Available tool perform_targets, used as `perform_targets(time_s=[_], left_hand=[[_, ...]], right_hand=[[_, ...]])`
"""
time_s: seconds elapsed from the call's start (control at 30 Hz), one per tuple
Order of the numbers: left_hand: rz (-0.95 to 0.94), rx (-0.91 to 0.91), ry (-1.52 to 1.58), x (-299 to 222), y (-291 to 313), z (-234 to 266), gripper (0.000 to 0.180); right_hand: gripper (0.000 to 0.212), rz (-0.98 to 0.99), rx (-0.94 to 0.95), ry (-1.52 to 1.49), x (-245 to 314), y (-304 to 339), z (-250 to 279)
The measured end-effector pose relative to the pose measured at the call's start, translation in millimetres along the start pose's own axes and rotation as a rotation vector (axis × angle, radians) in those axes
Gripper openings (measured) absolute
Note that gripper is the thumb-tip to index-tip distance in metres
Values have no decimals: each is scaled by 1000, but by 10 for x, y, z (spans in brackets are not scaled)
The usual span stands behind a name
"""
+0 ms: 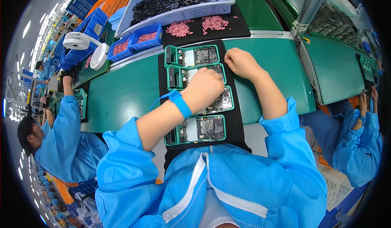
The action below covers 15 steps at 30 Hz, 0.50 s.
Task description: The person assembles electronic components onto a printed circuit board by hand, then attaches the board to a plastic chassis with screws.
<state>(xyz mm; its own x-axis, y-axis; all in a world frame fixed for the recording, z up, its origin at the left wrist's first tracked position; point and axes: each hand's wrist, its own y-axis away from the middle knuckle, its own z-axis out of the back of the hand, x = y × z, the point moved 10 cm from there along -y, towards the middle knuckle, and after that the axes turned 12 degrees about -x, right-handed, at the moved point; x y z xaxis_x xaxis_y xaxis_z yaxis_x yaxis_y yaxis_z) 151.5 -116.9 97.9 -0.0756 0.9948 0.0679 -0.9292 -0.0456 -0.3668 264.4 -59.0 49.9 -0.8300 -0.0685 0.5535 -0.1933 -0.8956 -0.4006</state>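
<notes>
Several opened phone housings with green frames and bare circuit boards lie in a column on a black mat [234, 124] in front of me. My left hand [205, 88], with a blue wrist strap [180, 103], is closed over the second housing [175, 78] and partly covers the third housing [223, 101]. Its fingertips point down and hide whatever they may hold. Just right of the top housing [199, 56], my right hand [242, 64] is curled with the fingers pressed together. What lies in its fingers cannot be made out. Nearest my body sits the lowest housing [203, 129].
Beyond the green bench [122, 93], a large pale bin [179, 12] holds black parts. Pink pieces lie in two piles [215, 23] and in small blue bins [146, 38]. A white fan [77, 40] stands left. Co-workers sit at left [69, 126] and right [358, 146].
</notes>
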Motion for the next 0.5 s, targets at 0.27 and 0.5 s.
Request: perform_targets(time_s=[0.27, 0.5], left_hand=[[-96, -16, -114, -221, 52, 50, 4], [-35, -36, 85, 65, 274, 12, 9]], right_hand=[[8, 89, -52, 115, 118, 43, 41], [5, -4, -71, -179, 544, 396, 275]])
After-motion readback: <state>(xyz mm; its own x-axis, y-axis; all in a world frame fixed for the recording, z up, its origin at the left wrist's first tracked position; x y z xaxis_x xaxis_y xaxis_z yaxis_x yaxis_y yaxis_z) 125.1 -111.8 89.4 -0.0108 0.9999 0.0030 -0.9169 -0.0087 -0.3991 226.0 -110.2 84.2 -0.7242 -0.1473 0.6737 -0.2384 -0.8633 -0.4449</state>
